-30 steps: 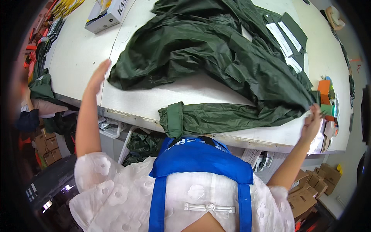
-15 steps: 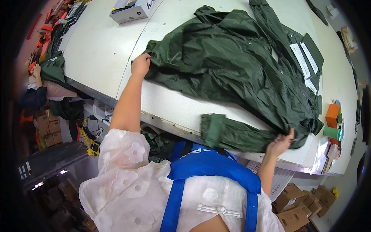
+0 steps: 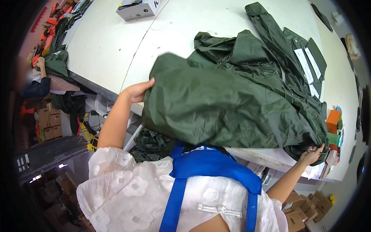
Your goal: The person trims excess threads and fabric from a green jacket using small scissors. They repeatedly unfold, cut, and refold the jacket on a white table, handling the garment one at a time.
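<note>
A shiny dark green rain jacket (image 3: 216, 104) lies across the white table, one sleeve (image 3: 264, 23) stretched toward the far side. Its near part is lifted and billows over the table's front edge. My left hand (image 3: 141, 91) is closed on the jacket's left edge, thumb uppermost. At the lower right, my right hand (image 3: 311, 155) pinches the bunched cloth. Something thin and pale shows at its fingers, too small to make out. Beyond the jacket on the right lie flat green pieces (image 3: 317, 58) with white paper strips (image 3: 303, 63) on them.
A white box (image 3: 138, 11) with small items stands at the far left of the white table (image 3: 100, 50). On the right are an orange box (image 3: 333, 120) and a green spool (image 3: 334, 138). Cartons (image 3: 295, 218) sit below at right. Another person's hand (image 3: 39, 62) holds green cloth at far left.
The jacket's near panel has been raised and pulled toward me, covering the narrow strip of cloth at the front edge. My left hand came nearer; my right hand moved further right.
</note>
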Action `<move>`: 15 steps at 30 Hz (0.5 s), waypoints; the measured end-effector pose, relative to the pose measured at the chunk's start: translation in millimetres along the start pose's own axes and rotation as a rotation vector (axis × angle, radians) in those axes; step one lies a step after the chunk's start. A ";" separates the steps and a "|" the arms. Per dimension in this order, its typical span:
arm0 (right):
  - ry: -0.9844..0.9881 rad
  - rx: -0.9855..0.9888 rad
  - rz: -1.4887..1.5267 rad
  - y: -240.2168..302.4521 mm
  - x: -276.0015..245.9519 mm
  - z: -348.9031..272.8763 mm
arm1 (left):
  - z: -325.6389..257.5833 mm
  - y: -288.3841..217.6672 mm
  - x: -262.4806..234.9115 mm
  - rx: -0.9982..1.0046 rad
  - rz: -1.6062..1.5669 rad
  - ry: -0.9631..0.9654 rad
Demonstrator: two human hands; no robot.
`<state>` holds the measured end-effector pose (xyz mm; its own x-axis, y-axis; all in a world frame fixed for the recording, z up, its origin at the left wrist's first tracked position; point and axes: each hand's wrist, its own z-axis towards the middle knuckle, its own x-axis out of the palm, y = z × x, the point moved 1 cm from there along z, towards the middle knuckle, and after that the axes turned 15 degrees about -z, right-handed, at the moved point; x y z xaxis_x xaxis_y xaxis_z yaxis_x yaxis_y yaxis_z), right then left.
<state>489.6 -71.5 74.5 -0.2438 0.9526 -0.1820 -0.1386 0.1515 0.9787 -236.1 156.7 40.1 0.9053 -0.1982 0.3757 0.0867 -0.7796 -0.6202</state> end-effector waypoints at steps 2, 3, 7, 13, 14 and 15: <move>-0.042 0.112 0.079 -6.6 -9.5 -6.5 | -6.8 1.9 4.2 0.193 -0.212 0.295; -0.121 0.148 0.153 -7.9 -11.8 -7.5 | -12.0 -3.7 4.5 0.359 -0.475 0.457; -0.035 0.220 0.566 -24.9 -29.5 10.8 | -27.7 89.4 -50.5 -0.156 0.021 -0.079; -0.052 0.080 0.473 -2.4 -28.3 20.6 | -91.4 4.4 -2.9 0.322 -0.500 -0.104; 0.008 0.012 0.448 -4.7 -36.7 34.0 | -98.4 -1.4 11.0 0.423 -0.457 -0.036; 0.069 -0.050 0.428 -9.6 -42.5 48.0 | -102.9 -5.1 21.4 0.526 -0.408 0.028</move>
<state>547.4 -100.8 77.4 -0.3527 0.9066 0.2316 -0.0574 -0.2680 0.9617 -259.9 95.3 122.2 0.7464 0.0309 0.6648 0.6181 -0.4026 -0.6752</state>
